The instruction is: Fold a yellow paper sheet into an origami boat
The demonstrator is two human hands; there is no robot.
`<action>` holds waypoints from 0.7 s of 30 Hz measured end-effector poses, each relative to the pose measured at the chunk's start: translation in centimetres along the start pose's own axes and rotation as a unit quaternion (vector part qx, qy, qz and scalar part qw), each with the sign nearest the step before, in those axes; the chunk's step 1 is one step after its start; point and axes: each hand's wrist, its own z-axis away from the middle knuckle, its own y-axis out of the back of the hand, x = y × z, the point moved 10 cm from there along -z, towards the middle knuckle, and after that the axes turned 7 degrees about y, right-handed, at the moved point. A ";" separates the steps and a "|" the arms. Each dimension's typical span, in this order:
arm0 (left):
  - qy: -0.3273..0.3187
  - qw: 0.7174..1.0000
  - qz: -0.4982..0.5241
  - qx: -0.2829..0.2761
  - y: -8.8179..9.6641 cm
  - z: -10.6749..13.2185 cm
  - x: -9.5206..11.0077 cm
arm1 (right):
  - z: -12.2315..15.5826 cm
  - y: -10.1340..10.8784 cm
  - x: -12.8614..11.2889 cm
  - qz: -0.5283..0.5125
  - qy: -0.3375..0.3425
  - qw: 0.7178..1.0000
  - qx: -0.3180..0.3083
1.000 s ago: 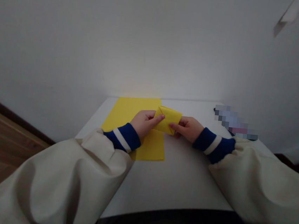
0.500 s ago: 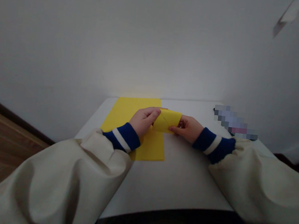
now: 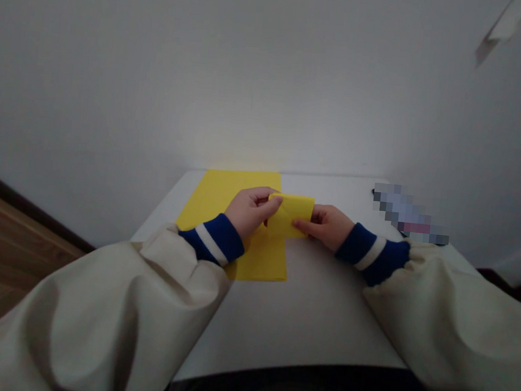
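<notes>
A small folded piece of yellow paper (image 3: 292, 211) is held up between both hands, above the table. My left hand (image 3: 252, 210) pinches its left edge, thumb on the near face. On the other side my right hand (image 3: 326, 223) grips the lower right part, with the thumb in front and the fingers behind, partly hidden. Beneath and behind my left hand lies a larger yellow sheet or stack of paper (image 3: 238, 187), flat on the white table (image 3: 318, 312).
At the table's right back edge lies a flat, dark-edged object with a blurred-out surface (image 3: 406, 212), perhaps a phone. A grey-white wall (image 3: 272, 74) rises directly behind the table. Brown wooden furniture (image 3: 1, 256) stands at the left.
The folded paper has tipped and dropped slightly, so its top edge now looks more level and the diagonal fold line shows less. My left thumb has shifted a little to the right.
</notes>
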 end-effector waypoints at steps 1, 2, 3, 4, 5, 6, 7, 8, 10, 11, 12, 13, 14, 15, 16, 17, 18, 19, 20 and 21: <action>0.002 1.000 0.009 -0.005 -0.1 -0.1 -0.2 | 0.0 -0.1 -0.1 -0.007 0.006 1.000 -0.004; 0.000 1.000 0.009 -0.007 -0.2 -0.2 -0.3 | 0.0 -0.3 -0.2 -0.011 0.011 1.000 -0.009; -0.005 1.000 0.002 -0.007 -0.2 -0.2 -0.3 | 0.0 -0.4 -0.3 -0.013 0.014 1.000 -0.015; -0.011 1.000 -0.010 -0.005 -0.2 -0.3 -0.3 | 0.1 -0.6 -0.3 -0.011 0.013 1.000 -0.022; -0.016 1.000 -0.023 -0.002 -0.1 -0.3 -0.3 | 0.1 -0.7 -0.3 -0.008 0.010 1.000 -0.026; -0.019 0.999 -0.036 0.002 0.0 -0.3 -0.2 | 0.1 -0.8 -0.3 -0.008 0.008 1.000 -0.030; -0.022 0.999 -0.048 0.006 0.0 -0.3 -0.1 | 0.1 -0.9 -0.4 -0.012 0.007 0.999 -0.031; -0.024 0.998 -0.060 0.009 0.1 -0.2 0.1 | 0.2 -1.0 -0.4 -0.020 0.007 0.999 -0.034; -0.034 0.996 -0.078 0.019 0.1 -0.1 0.4 | 0.2 -1.3 -0.6 -0.036 0.010 0.998 -0.045; -0.039 0.995 -0.084 0.024 0.2 0.0 0.6 | 0.2 -1.5 -0.6 -0.041 0.012 0.998 -0.051; -0.042 0.995 -0.088 0.025 0.1 0.0 0.7 | 0.2 -1.7 -0.6 -0.042 0.013 0.997 -0.058; -0.044 0.995 -0.090 0.026 0.1 0.0 0.8 | 0.2 -1.8 -0.7 -0.039 0.016 0.997 -0.062; -0.046 0.995 -0.090 0.024 0.0 0.0 0.9 | 0.2 -1.7 -0.7 -0.028 0.019 0.998 -0.059; -0.050 0.994 -0.092 0.018 -0.1 0.1 0.9 | 0.2 -1.4 -0.8 -0.008 0.023 0.999 -0.049; -0.054 0.994 -0.095 0.010 -0.3 0.1 1.0 | 0.1 -1.0 -0.8 0.019 0.026 0.999 -0.032; -0.060 0.993 -0.101 0.002 -0.5 0.1 1.1 | 0.1 -0.5 -0.9 0.047 0.027 0.998 -0.011; -0.066 0.992 -0.108 -0.005 -0.7 0.1 1.2 | 0.1 0.1 -1.0 0.073 0.027 0.997 0.011; -0.071 0.991 -0.115 -0.010 -0.8 0.1 1.4 | 0.2 0.5 -1.2 0.094 0.026 0.995 0.028; -0.073 0.990 -0.122 -0.012 -0.8 0.2 1.4 | 0.2 0.8 -1.4 0.110 0.027 0.993 0.039; -0.073 0.989 -0.128 -0.012 -0.9 0.2 1.4 | 0.1 0.9 -1.6 0.123 0.030 0.991 0.045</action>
